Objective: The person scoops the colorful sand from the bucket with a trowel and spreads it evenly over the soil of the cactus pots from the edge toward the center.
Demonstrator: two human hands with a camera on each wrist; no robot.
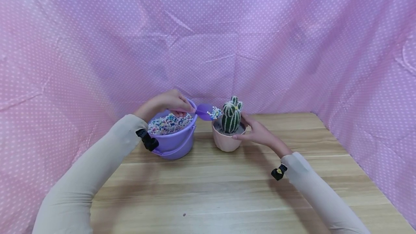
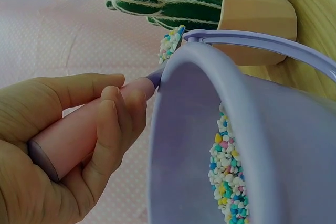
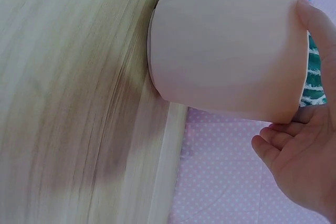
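while the left hand [image 1: 175,103] has its fingers curled round the pink handle of one scoop [image 1: 202,111], the right hand [image 1: 260,133] grips one pale peach pot [image 1: 227,143] by the rim, thumb on the near side, fingers round toward the far side. counts: two hands, one scoop, one purple bucket [image 1: 172,142], one pot, one green cactus [image 1: 231,122] with white stripes, two black wrist cameras [image 1: 147,140], one on each beige sleeve [image 1: 107,151]. small multicoloured pellets [image 1: 170,124] fill part of the bucket, too many to count; a small heap of them also sits on the scoop's blade. one tiny dark speck on the near part of the counter [image 1: 208,187], too small to identify.

hidden stuff: scoop handle mostly covered by the left hand in the head view, clear in the left wrist view. there the bucket rim covers most of the blade, and the bucket is cut off at the frame edge. right hand fingertips partly behind pot and cactus; right wrist view shows mainly pot wall, with only a strip of cactus. can't tell if the blade touches the cactus.

positions: scoop extends right from the left hand, past the bucket's right rim, loaded end by the left rim of the pot, just beside the cactus. bucket stands below the left hand, left of the pot, gap between them on the counter. pot is upright, just left of the right hand and touching it, cactus upright inside in grey fill [image 1: 219,127]. pink dotted cloth [image 1: 208,46] behind.
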